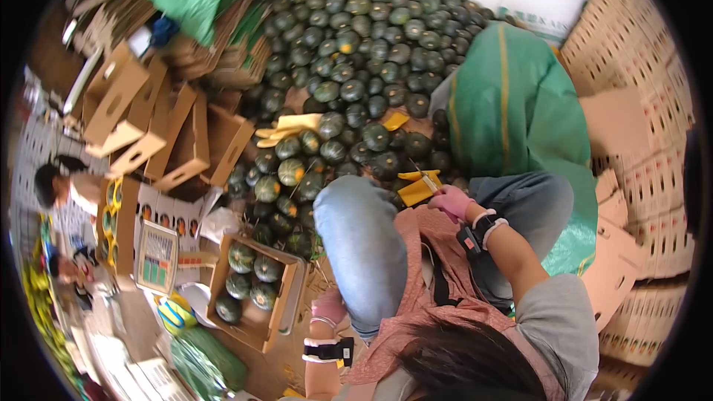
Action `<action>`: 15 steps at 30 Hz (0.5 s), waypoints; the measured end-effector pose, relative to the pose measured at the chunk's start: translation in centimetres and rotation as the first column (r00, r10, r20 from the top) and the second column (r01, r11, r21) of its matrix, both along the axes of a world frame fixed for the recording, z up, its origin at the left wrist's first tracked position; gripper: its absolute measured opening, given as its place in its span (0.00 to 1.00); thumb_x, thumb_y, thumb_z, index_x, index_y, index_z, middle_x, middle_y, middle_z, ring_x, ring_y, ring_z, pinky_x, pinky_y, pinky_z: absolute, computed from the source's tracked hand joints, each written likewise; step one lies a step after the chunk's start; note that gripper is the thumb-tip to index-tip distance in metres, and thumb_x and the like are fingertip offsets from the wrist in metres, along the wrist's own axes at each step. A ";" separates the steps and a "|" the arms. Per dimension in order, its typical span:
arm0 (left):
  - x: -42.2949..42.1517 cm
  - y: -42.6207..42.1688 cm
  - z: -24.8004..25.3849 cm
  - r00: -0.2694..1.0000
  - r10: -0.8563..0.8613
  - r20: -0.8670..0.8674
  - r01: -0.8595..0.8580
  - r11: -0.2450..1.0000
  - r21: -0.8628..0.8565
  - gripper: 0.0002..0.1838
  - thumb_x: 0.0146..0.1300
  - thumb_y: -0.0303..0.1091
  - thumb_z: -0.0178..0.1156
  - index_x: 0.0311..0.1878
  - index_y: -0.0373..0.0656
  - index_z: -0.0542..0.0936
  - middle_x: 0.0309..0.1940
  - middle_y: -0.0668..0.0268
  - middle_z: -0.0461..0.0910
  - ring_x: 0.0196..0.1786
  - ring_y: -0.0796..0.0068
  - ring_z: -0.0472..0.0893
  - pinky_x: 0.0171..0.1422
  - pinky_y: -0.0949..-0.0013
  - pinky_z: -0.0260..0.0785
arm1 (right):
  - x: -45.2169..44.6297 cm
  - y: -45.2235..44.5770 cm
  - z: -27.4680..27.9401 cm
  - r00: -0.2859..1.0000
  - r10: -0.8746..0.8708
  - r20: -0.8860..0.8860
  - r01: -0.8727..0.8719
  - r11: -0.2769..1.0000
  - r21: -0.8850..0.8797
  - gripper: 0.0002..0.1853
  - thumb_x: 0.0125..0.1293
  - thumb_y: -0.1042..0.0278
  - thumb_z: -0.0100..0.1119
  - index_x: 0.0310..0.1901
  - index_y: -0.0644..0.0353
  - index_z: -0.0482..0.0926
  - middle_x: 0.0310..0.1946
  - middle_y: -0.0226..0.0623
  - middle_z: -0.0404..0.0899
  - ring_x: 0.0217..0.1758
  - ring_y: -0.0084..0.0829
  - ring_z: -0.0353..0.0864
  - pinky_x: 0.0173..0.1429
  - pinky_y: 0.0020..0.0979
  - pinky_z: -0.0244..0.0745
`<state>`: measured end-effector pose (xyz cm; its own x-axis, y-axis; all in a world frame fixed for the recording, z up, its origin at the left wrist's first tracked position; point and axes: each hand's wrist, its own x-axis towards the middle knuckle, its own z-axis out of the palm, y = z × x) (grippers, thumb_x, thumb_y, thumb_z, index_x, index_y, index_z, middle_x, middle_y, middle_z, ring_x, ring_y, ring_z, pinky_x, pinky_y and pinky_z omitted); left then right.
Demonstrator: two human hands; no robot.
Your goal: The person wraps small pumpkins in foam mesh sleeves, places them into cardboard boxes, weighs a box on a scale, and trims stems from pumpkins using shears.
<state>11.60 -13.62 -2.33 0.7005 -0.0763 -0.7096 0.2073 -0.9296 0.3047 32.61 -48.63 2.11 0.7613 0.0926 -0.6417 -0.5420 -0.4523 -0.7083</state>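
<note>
My right hand (449, 203), in a pink glove, is closed around a thin pale tool (428, 181) whose kind I cannot make out. The tool's tip points up and left, over yellow sheet-like pieces (414, 192) among the dark green squashes (375, 136). My left hand (329, 306), also pink-gloved, is low beside my left shin, just right of an open cardboard box (277, 318). Its fingers are too indistinct to read. Inside that box sit several round green squashes (263, 296). A large heap of squashes spreads in front of my knees.
A big green sack (512, 96) stands at my right, before stacked cartons (631, 44). Open cardboard boxes (178, 137) lean at the left. A scale display (156, 256) stands by the squash box. More yellow pieces (293, 126) lie on the heap. A person (74, 189) is at far left.
</note>
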 end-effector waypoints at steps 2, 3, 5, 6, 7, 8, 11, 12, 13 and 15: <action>0.7 1.6 -0.9 0.991 0.073 0.109 -0.074 0.997 0.002 0.22 0.60 0.44 0.58 0.56 0.46 0.76 0.47 0.53 0.81 0.49 0.53 0.82 0.55 0.54 0.73 | -0.2 -0.4 1.8 0.991 -0.137 0.014 0.132 0.974 0.185 0.14 0.55 0.67 0.62 0.41 0.67 0.76 0.17 0.35 0.74 0.09 0.26 0.69 0.12 0.30 0.60; 1.6 2.1 -0.7 0.984 0.031 0.175 -0.030 1.000 -0.008 0.22 0.60 0.44 0.58 0.55 0.46 0.76 0.47 0.54 0.81 0.49 0.53 0.82 0.55 0.54 0.73 | -0.2 -0.6 3.6 0.980 -0.197 0.004 0.190 0.947 0.257 0.15 0.56 0.67 0.61 0.42 0.67 0.76 0.17 0.35 0.74 0.09 0.25 0.69 0.11 0.29 0.60; 3.4 3.8 -0.7 0.962 -0.003 0.273 0.017 0.999 -0.048 0.20 0.59 0.42 0.59 0.55 0.48 0.76 0.46 0.54 0.81 0.49 0.53 0.81 0.54 0.53 0.73 | 0.1 -1.5 7.8 0.955 -0.295 -0.028 0.281 0.872 0.402 0.15 0.58 0.67 0.58 0.43 0.68 0.74 0.18 0.36 0.75 0.10 0.24 0.70 0.11 0.27 0.58; 4.2 4.8 -0.6 0.953 -0.002 0.303 0.028 0.996 -0.082 0.20 0.59 0.40 0.59 0.54 0.49 0.77 0.45 0.54 0.81 0.49 0.53 0.81 0.54 0.53 0.73 | 0.3 -2.9 9.7 0.952 -0.307 -0.015 0.280 0.847 0.453 0.15 0.59 0.67 0.57 0.44 0.68 0.74 0.18 0.36 0.76 0.10 0.24 0.69 0.11 0.26 0.57; 5.1 5.8 -0.6 0.943 -0.001 0.333 0.041 0.993 -0.115 0.19 0.59 0.39 0.59 0.54 0.50 0.77 0.45 0.55 0.81 0.49 0.53 0.81 0.53 0.52 0.73 | 0.2 -4.5 11.7 0.948 -0.318 -0.006 0.278 0.818 0.503 0.15 0.59 0.67 0.56 0.44 0.68 0.73 0.19 0.36 0.76 0.09 0.24 0.69 0.11 0.24 0.56; 6.9 4.9 3.9 0.956 -0.048 0.289 0.071 0.995 -0.068 0.19 0.59 0.39 0.59 0.54 0.50 0.77 0.45 0.55 0.81 0.49 0.53 0.81 0.53 0.52 0.74 | -0.1 -6.0 14.4 0.942 -0.331 0.059 0.255 0.818 0.515 0.15 0.60 0.67 0.55 0.44 0.68 0.73 0.19 0.36 0.76 0.10 0.25 0.70 0.11 0.24 0.57; 10.6 4.8 10.5 0.958 -0.243 0.153 0.206 0.953 0.223 0.18 0.59 0.39 0.58 0.54 0.52 0.77 0.44 0.56 0.81 0.48 0.54 0.81 0.51 0.52 0.74 | -1.5 -10.2 21.7 0.868 -0.475 0.145 0.326 0.766 0.555 0.13 0.59 0.66 0.53 0.42 0.65 0.71 0.19 0.35 0.72 0.13 0.27 0.70 0.15 0.24 0.61; 11.8 5.0 12.0 0.945 -0.311 0.095 0.264 0.904 0.336 0.18 0.60 0.39 0.57 0.54 0.53 0.76 0.44 0.56 0.81 0.48 0.54 0.81 0.51 0.52 0.74 | -2.2 -11.6 22.9 0.847 -0.507 0.160 0.349 0.757 0.552 0.12 0.59 0.65 0.54 0.41 0.64 0.70 0.19 0.34 0.71 0.14 0.27 0.70 0.17 0.25 0.62; 13.1 4.8 13.7 0.950 -0.308 0.050 0.260 0.872 0.414 0.18 0.60 0.40 0.57 0.54 0.54 0.77 0.43 0.57 0.81 0.49 0.56 0.81 0.51 0.52 0.74 | -3.0 -12.9 23.4 0.825 -0.537 0.176 0.370 0.749 0.549 0.12 0.59 0.65 0.54 0.41 0.62 0.69 0.20 0.34 0.70 0.15 0.28 0.70 0.18 0.26 0.64; 16.7 4.1 17.6 0.958 -0.287 -0.017 0.261 0.841 0.474 0.18 0.59 0.40 0.57 0.54 0.54 0.77 0.45 0.58 0.81 0.50 0.55 0.81 0.53 0.52 0.74 | -4.7 -14.5 23.3 0.822 -0.568 0.042 0.369 0.589 0.719 0.14 0.57 0.64 0.56 0.42 0.60 0.68 0.22 0.35 0.71 0.16 0.29 0.70 0.22 0.30 0.67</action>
